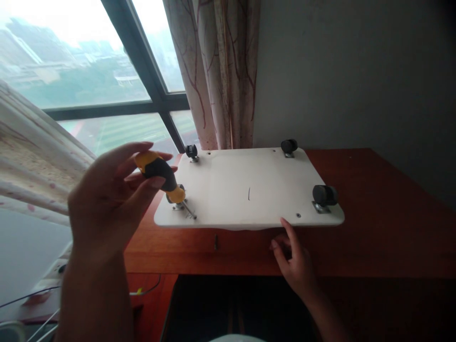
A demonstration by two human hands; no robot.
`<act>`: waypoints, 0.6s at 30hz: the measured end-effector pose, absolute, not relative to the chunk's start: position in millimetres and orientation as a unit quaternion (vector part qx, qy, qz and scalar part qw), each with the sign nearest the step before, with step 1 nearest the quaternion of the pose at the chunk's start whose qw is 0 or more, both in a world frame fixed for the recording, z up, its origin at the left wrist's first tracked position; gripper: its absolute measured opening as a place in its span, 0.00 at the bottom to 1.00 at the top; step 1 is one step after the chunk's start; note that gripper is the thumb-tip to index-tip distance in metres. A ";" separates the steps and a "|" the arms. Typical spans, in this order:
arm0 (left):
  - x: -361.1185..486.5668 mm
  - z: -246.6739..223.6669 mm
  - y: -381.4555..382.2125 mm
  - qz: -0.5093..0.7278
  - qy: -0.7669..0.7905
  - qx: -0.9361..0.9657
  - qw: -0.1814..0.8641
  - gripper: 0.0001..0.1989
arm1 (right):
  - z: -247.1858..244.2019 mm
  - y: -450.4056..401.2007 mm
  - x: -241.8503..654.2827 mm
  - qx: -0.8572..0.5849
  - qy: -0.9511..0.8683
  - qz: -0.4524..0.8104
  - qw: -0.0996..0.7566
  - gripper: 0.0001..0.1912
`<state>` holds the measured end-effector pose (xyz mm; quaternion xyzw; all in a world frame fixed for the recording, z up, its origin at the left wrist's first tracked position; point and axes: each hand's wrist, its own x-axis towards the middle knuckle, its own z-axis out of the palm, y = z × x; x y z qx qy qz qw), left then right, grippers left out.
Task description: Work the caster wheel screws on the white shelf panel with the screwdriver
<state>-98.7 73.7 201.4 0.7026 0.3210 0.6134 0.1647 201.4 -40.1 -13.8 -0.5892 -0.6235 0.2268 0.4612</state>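
Note:
A white board (pixel 228 185) with rounded corners lies on the reddish-brown table, a black caster (pixel 325 195) near each corner. My left hand (pixel 121 194) grips the yellow and black handle of a screwdriver (pixel 160 173) above the board's left side. The tool's shaft points down and right, its tip at a screw by the near-left caster. My right hand (pixel 294 259) is at the board's near edge, index finger stretched onto the edge and the other fingers bent but apart, holding nothing. A small screw (pixel 215 242) sits on the table in front of the board.
The table (pixel 377 213) extends to the right of the board. Behind stand a patterned curtain (pixel 223 71), a window and a grey wall. Another curtain hangs at the left. Cables and a round container (pixel 12 330) are at the lower left.

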 end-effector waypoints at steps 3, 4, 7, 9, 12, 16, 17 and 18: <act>-106.2 199.9 80.8 0.605 0.274 0.714 0.220 0.24 | -13.6 -40.4 201.3 -0.592 -0.624 0.219 0.460 0.31; -107.8 198.5 82.6 0.611 0.269 0.710 0.222 0.23 | -12.8 -40.4 201.0 -0.595 -0.623 0.216 0.460 0.30; -106.8 194.0 84.1 0.632 0.297 0.694 0.174 0.26 | -10.2 -40.0 200.1 -0.597 -0.620 0.217 0.460 0.30; -102.0 192.5 82.1 0.644 0.334 0.680 0.107 0.30 | -9.3 -39.8 199.8 -0.594 -0.622 0.219 0.461 0.30; -93.8 193.3 77.6 0.657 0.375 0.652 0.044 0.31 | -9.8 -40.0 200.1 -0.590 -0.625 0.222 0.461 0.30; -90.0 196.3 74.8 0.654 0.366 0.655 0.095 0.27 | -11.6 -40.6 200.5 -0.585 -0.626 0.219 0.466 0.30; -90.8 196.9 74.9 0.654 0.354 0.658 0.114 0.26 | -11.9 -40.6 200.4 -0.585 -0.627 0.217 0.466 0.30; -92.1 197.5 75.3 0.656 0.339 0.661 0.132 0.25 | -12.1 -40.4 200.3 -0.584 -0.628 0.216 0.467 0.30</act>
